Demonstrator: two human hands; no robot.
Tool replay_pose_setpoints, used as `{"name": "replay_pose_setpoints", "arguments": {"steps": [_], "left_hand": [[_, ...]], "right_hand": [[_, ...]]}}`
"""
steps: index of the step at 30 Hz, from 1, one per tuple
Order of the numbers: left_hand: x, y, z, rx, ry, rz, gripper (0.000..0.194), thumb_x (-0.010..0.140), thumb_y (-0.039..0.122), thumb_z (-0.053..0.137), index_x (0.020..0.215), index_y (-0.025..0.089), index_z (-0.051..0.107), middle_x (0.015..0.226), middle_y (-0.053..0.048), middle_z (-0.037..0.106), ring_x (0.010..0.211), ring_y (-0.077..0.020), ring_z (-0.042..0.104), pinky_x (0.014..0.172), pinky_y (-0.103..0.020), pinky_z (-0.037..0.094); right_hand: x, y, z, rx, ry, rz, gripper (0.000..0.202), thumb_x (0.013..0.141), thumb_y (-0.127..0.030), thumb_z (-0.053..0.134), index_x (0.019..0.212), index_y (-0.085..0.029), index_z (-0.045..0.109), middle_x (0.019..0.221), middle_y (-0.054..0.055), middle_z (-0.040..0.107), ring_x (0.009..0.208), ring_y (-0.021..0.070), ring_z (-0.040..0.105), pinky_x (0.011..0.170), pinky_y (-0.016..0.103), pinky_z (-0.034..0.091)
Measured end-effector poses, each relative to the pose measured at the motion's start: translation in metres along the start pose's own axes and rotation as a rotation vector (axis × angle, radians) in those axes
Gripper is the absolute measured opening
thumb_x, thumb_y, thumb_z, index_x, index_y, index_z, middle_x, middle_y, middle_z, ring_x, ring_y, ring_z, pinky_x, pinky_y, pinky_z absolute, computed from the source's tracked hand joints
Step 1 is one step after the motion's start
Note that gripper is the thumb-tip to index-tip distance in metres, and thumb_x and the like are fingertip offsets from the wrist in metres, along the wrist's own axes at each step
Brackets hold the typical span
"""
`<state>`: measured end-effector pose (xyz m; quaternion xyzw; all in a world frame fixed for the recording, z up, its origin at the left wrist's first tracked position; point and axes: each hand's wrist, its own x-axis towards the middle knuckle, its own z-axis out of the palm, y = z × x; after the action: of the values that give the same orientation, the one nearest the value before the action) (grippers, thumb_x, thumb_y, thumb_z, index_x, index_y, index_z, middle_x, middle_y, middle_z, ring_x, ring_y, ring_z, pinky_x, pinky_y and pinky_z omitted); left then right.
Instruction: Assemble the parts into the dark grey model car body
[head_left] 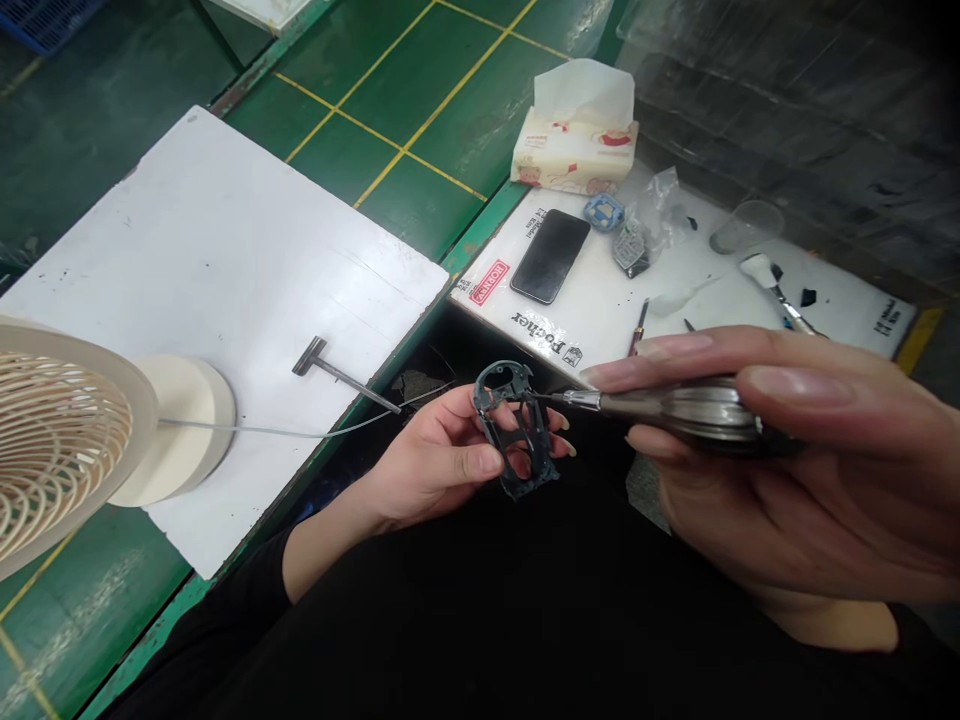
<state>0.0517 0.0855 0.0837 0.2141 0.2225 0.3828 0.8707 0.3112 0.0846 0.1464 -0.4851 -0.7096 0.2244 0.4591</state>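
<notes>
Left hand (439, 455): closed around dark frame (538, 440);
Right hand (787, 485): clamped on metallic tool (682, 408), aimed into dark frame;
Dark frame: seemingly mid-work; amount done or left, cannot tell

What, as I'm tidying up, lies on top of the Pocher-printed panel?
A tissue pack, phone, blue part and clear bag, among other things. The right hand hides part of the panel; anything there can't be seen.

The dark frame (538, 432) looks like matt plastic, the tool (675, 408) like glossy metal, the phone (550, 257) like shiny glass, the tissue (583, 94) like paper, and the fan base (180, 425) like smooth plastic.
</notes>
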Motion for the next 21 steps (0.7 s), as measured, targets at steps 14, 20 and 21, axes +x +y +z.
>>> {"name": "replay_pose_setpoints", "arguments": {"steps": [14, 20, 21], "left_hand": [[0.0032, -0.0066, 0.0028, 0.074, 0.061, 0.091, 0.025, 0.099, 0.027, 0.102, 0.113, 0.02, 0.082, 0.136, -0.014, 0.091, 0.126, -0.0351, 0.09, 0.118, -0.055, 0.069], [0.0054, -0.0065, 0.005, 0.095, 0.079, 0.099, 0.028, 0.097, 0.028, 0.104, 0.11, 0.02, 0.081, 0.134, -0.014, 0.091, 0.125, -0.0347, 0.09, 0.118, -0.054, 0.067], [0.0055, -0.0062, 0.0054, 0.09, 0.091, 0.094, 0.028, 0.097, 0.028, 0.104, 0.111, 0.02, 0.082, 0.136, -0.014, 0.091, 0.124, -0.0335, 0.09, 0.117, -0.051, 0.068]], "right_hand": [[-0.0071, 0.0065, 0.0032, 0.074, 0.006, 0.015, 0.032, 0.11, -0.031, 0.093, 0.14, -0.041, 0.087, 0.131, 0.001, 0.092, 0.12, 0.0341, 0.092, 0.107, 0.048, 0.082], [-0.0035, 0.0067, 0.0012, 0.143, -0.007, -0.033, 0.055, 0.105, -0.014, 0.093, 0.149, -0.046, 0.082, 0.142, -0.002, 0.09, 0.124, 0.0345, 0.092, 0.113, 0.053, 0.081], [-0.0023, 0.0056, 0.0017, 0.154, -0.001, -0.05, 0.061, 0.105, -0.01, 0.093, 0.152, -0.047, 0.08, 0.146, -0.002, 0.089, 0.124, 0.0345, 0.092, 0.113, 0.054, 0.081]]}}
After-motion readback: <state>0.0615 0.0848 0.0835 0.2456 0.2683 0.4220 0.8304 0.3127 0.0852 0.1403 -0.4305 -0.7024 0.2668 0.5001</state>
